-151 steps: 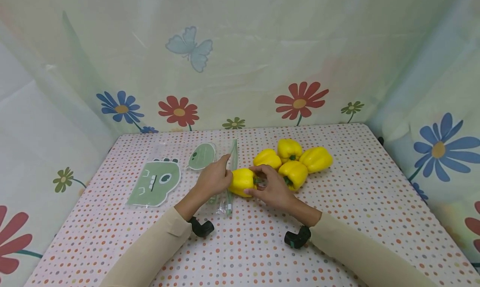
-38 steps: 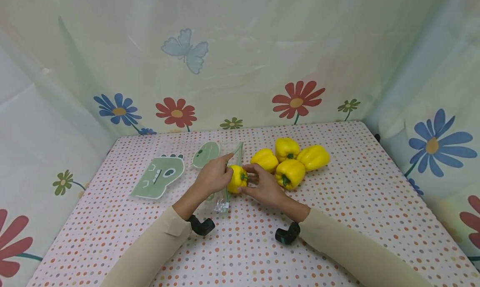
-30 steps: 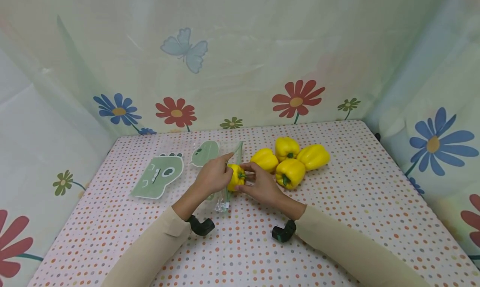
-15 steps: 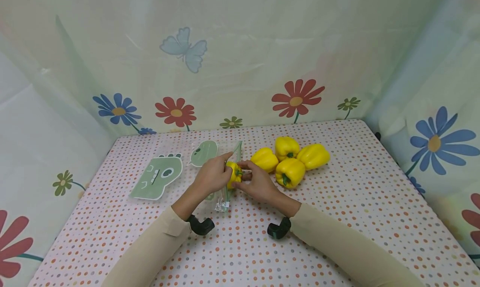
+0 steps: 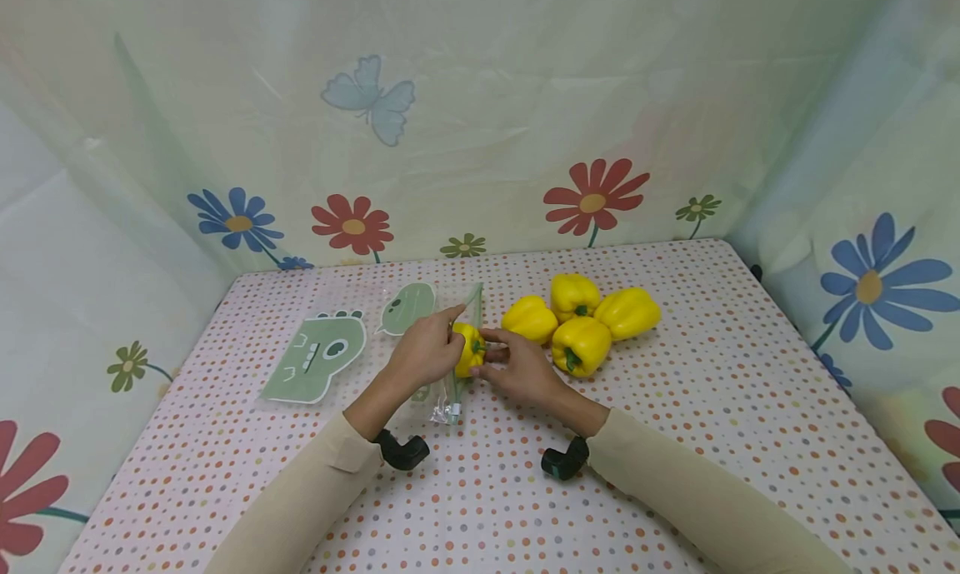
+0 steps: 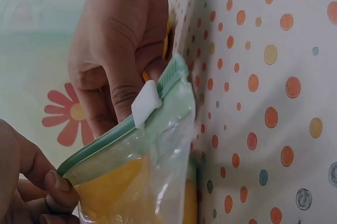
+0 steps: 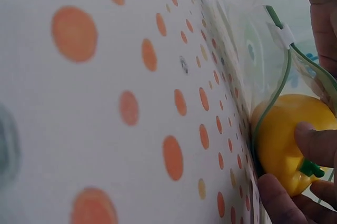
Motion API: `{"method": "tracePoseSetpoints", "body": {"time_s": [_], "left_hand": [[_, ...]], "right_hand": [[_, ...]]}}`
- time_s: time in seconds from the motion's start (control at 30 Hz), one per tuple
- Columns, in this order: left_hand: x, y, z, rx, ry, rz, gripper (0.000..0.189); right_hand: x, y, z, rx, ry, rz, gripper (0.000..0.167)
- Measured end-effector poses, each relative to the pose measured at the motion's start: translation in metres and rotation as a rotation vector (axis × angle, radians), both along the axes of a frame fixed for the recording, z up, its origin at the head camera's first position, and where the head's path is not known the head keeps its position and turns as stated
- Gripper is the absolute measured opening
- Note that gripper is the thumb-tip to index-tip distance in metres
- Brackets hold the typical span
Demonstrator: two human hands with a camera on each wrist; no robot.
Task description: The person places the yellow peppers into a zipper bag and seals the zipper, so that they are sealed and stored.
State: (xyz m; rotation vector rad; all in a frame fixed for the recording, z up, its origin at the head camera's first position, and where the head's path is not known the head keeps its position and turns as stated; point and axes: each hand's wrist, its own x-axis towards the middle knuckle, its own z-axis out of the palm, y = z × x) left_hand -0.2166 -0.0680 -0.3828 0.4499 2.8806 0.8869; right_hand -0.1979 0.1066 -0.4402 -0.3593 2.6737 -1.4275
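Note:
A clear zipper bag (image 5: 444, 412) with a green rim and white slider lies at the table's middle, a dinosaur printed on it. My left hand (image 5: 426, 353) pinches the raised rim of its mouth, as the left wrist view shows (image 6: 37, 182). A yellow bell pepper (image 5: 468, 349) sits in the mouth, stem toward the right, its left part hidden behind my left hand. My right hand (image 5: 522, 366) holds it from the stem end; in the right wrist view, thumb and fingers lie around the pepper (image 7: 284, 134) beside its green stem.
Several more yellow bell peppers (image 5: 581, 346) stand in a group just right of my right hand. To the left lies another clear bag with a green dinosaur print (image 5: 318, 357). A dotted cloth (image 5: 675, 441) covers the table, and a flowered curtain (image 5: 480, 124) hangs behind it.
Since five seconds ago, the pepper has moved left into the bag's mouth, with my right hand following it. Over the last half second, my right hand has shifted slightly back to the right.

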Motion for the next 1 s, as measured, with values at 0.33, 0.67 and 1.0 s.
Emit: {"method": "tracePoseSetpoints", "body": {"time_s": [0.33,0.67,1.0], "left_hand": [[0.001,0.0,-0.001,0.008,-0.012,-0.002,0.056],[0.0,-0.001,-0.001,0.011,-0.005,-0.003,0.056],[-0.001,0.0,-0.002,0.002,-0.008,0.006,0.055]], "right_hand": [[-0.004,-0.006,-0.002,-0.037,-0.01,0.012,0.066],[-0.006,-0.006,0.0,-0.014,-0.041,0.002,0.065],[0.02,0.021,0.012,-0.025,-0.024,0.02,0.056]]}}
